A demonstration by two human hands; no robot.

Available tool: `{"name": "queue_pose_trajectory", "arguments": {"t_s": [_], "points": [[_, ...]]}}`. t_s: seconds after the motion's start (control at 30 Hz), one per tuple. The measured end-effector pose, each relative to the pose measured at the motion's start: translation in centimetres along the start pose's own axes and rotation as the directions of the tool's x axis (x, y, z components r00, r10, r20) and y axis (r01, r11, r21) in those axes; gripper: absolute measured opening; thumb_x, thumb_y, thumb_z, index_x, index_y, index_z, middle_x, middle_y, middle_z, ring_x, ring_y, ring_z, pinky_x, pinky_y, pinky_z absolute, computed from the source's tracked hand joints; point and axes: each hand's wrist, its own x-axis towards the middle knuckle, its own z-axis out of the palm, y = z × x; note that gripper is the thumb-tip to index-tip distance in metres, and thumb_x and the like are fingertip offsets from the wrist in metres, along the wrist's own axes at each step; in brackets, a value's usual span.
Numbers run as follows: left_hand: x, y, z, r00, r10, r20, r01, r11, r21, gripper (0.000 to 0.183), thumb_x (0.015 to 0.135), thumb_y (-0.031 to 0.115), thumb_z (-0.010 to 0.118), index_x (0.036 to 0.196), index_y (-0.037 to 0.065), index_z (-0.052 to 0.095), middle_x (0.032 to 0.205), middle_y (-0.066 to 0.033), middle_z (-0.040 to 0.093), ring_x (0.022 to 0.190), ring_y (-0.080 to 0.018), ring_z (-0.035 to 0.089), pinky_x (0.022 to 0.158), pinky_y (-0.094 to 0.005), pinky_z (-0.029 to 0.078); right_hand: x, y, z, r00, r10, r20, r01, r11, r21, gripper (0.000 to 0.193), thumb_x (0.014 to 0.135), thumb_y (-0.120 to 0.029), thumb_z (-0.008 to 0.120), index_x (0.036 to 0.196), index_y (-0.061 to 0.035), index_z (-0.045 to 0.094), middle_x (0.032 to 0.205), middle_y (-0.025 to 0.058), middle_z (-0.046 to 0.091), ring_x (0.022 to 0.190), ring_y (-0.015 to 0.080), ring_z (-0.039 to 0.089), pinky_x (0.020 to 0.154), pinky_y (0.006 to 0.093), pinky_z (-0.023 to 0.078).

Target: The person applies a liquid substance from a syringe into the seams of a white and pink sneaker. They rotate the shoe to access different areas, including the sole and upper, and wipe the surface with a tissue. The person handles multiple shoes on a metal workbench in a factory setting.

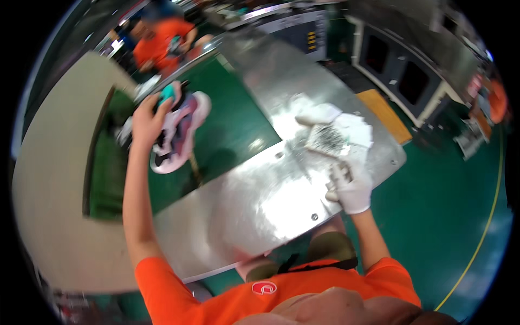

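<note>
My bare left hand [147, 120] grips a pink, white and purple sneaker [181, 132] by its teal collar. The shoe is tilted and seems held over the green belt [233, 103], where a shadow shows below it. My right hand [349, 187], in a white glove, rests near the front of the metal table [244, 216]. Its fingers are loosely curled and apart, with nothing visible between them. Just beyond it lie a pad with black speckles [327, 141], some white sheets [357, 130] and a crumpled white cloth or glove [319, 114].
A beige board [59, 179] borders the belt opening on the left. Across the belt sits a person in orange [165, 43]. A grey cabinet with dark windows [401, 70] stands at the far right, with an orange-yellow board [384, 115] beside the table.
</note>
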Motion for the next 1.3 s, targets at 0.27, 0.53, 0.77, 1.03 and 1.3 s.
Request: {"name": "queue_pose_trajectory", "arguments": {"t_s": [0.27, 0.53, 0.77, 1.03, 1.3], "points": [[2.9, -11.5, 18.6, 0.926, -0.249, 0.283, 0.101, 0.887, 0.45, 0.061, 0.087, 0.023, 0.063, 0.145, 0.016, 0.044, 0.148, -0.0112, 0.043, 0.137, -0.0338, 0.038, 0.106, -0.0601, 0.033, 0.7, -2.2, -0.3, 0.996, 0.073, -0.05, -0.08, 0.983, -0.165, 0.031, 0.084, -0.035, 0.07, 0.103, -0.0115, 0.065, 0.09, 0.0109, 0.067, 0.078, 0.0287, 0.066, 0.067, 0.0385, 0.053], [-8.7, 0.6, 19.8, 0.865, -0.268, 0.425, 0.164, 0.95, 0.264, 0.051, 0.095, 0.026, 0.056, 0.143, 0.016, 0.046, 0.158, -0.0069, 0.029, 0.149, -0.0303, 0.016, 0.107, -0.0752, 0.014, 0.3, -1.8, -1.0, 0.989, 0.135, -0.067, -0.138, 0.989, -0.05, 0.028, 0.086, -0.032, 0.065, 0.104, -0.0101, 0.065, 0.091, 0.0144, 0.069, 0.086, 0.0339, 0.067, 0.075, 0.0409, 0.053], [-16.5, 3.8, 15.4, 0.942, -0.207, 0.263, 0.212, 0.977, 0.008, 0.04, 0.101, 0.032, 0.043, 0.124, 0.005, 0.063, 0.143, -0.0187, 0.049, 0.141, -0.0377, 0.034, 0.11, -0.0655, 0.024, 0.4, -0.6, -0.5, 0.975, 0.14, -0.175, -0.128, 0.988, 0.082, 0.029, 0.087, -0.025, 0.062, 0.108, -0.0056, 0.064, 0.098, 0.0192, 0.068, 0.093, 0.0383, 0.065, 0.08, 0.044, 0.052], [-22.1, 8.8, 11.2, 0.967, -0.216, 0.136, 0.187, 0.962, 0.197, 0.038, 0.1, 0.028, 0.043, 0.123, 0.004, 0.062, 0.142, -0.0201, 0.049, 0.141, -0.0374, 0.033, 0.11, -0.0654, 0.024, -5.7, 0.4, -3.7, 0.925, -0.378, 0.044, 0.377, 0.894, -0.241, 0.015, 0.083, -0.014, 0.058, 0.095, -0.0035, 0.059, 0.096, 0.0164, 0.057, 0.086, 0.0363, 0.059, 0.073, 0.0448, 0.05], [-24.3, 8.7, 10.3, 0.98, -0.183, 0.078, 0.166, 0.968, 0.189, 0.033, 0.097, 0.021, 0.048, 0.118, 0.001, 0.064, 0.137, -0.0228, 0.053, 0.136, -0.0399, 0.04, 0.111, -0.0587, 0.028, -11.9, 3.5, -6.5, 0.979, -0.114, 0.168, 0.154, 0.958, -0.243, 0.033, 0.083, -0.017, 0.059, 0.114, -0.0076, 0.061, 0.113, 0.0156, 0.06, 0.101, 0.0355, 0.06, 0.086, 0.0448, 0.05]]}}
